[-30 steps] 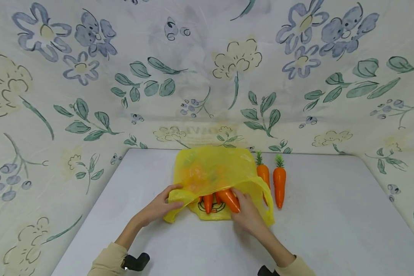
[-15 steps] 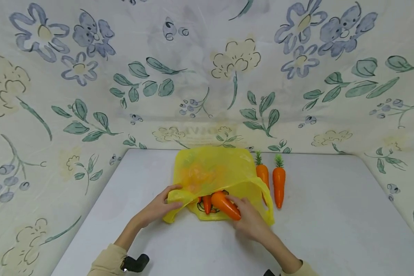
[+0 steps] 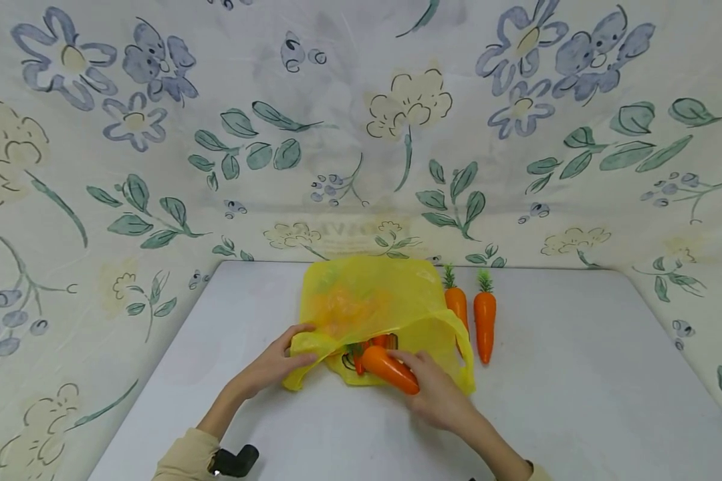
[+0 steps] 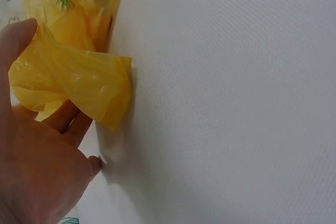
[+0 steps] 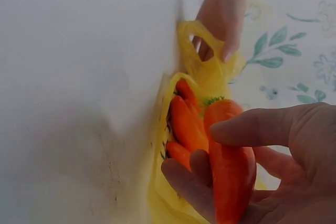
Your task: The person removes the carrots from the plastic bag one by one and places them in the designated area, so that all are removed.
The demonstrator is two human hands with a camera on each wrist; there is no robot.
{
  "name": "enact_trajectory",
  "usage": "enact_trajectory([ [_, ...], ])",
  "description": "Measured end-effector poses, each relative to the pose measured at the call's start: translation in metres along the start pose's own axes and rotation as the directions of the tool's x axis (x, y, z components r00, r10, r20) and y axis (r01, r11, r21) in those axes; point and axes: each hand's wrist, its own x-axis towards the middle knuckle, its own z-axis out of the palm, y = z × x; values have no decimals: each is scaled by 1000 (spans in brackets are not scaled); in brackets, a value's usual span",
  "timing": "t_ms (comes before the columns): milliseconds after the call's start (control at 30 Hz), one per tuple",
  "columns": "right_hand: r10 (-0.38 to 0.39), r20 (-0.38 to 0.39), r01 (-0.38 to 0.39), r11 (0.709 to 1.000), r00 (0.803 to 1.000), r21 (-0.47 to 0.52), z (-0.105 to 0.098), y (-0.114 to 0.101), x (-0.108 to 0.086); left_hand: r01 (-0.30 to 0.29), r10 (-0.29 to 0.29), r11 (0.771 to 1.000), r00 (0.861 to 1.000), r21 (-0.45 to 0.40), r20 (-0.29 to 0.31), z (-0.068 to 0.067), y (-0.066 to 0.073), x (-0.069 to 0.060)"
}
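A yellow plastic bag (image 3: 373, 287) lies on the white table, its mouth toward the person. My left hand (image 3: 279, 364) holds the bag's left handle, thumb on one side and fingers behind it; the left wrist view shows the crumpled handle (image 4: 89, 77) up close. At the mouth, my right hand (image 3: 436, 391) grips an orange toy carrot (image 3: 391, 369) between thumb and fingers, its tip toward the person. Part of its green top shows beyond the thumb in the right wrist view. More orange carrots (image 5: 187, 127) lie inside the bag, partly hidden by the plastic.
To the bag's right lie two more carrots with green tops, one apart from the bag (image 3: 485, 327) and one partly behind its edge (image 3: 456, 304). A flower-patterned cloth (image 3: 337, 133) stands behind the white table (image 3: 577, 374).
My right hand has drawn the carrot out of the bag's mouth, toward the person. The left hand stays on the bag handle.
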Motion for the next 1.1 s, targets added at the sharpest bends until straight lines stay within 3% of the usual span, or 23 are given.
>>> enact_trajectory([
  [567, -67, 10, 66, 997, 998, 34, -18, -4, -16, 33, -32, 999, 999, 14, -31, 2, -5, 5],
  [700, -66, 3, 66, 997, 998, 41, -22, -6, -19, 17, -17, 1000, 999, 21, -32, 2, -4, 3],
  [833, -62, -25, 63, 997, 998, 49, -27, -10, -20, 17, -17, 1000, 999, 12, -33, 3, -5, 4],
  [1100, -27, -156, 40, 996, 987, 82, -39, -13, -19, 26, -25, 1000, 999, 15, -33, 4, -6, 5],
])
